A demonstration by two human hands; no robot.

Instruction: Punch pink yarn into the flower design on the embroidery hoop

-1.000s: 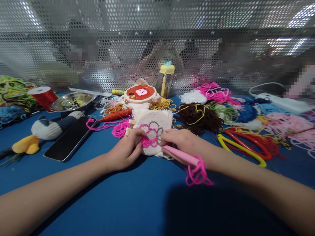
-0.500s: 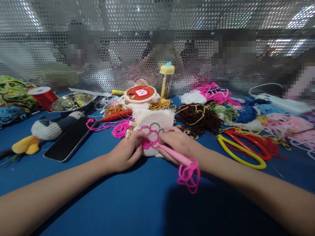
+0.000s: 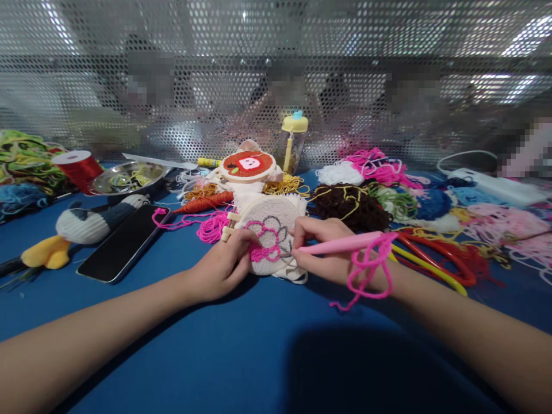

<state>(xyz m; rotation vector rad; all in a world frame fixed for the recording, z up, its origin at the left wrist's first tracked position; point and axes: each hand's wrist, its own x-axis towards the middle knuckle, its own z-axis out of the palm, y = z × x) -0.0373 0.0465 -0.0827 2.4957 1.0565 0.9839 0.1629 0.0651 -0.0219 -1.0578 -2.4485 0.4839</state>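
Note:
My left hand [image 3: 222, 264] is closed on the left edge of a small embroidery hoop [image 3: 271, 230], which stands tilted on the blue table. Its white cloth bears a drawn flower outline, partly filled with pink loops. My right hand [image 3: 321, 250] grips a pink punch needle [image 3: 340, 243], which lies nearly level with its tip at the cloth near the pink stitching. Loose pink yarn [image 3: 366, 270] hangs in loops from the needle's back end over my right wrist.
A black phone [image 3: 123, 241] and a plush penguin [image 3: 81, 227] lie at left, with a steel bowl [image 3: 127, 177] and a red spool [image 3: 78, 167] behind. A finished red hoop [image 3: 246, 164], a yellow-lidded bottle [image 3: 292, 141], yarn piles [image 3: 351, 204] and red and yellow scissors [image 3: 435, 259] lie around. A perforated screen [image 3: 276, 86] stands behind.
My right hand has swung the needle's back end up and to the right, so the needle now lies nearly level. The hanging yarn followed it. My left hand kept its hold on the hoop.

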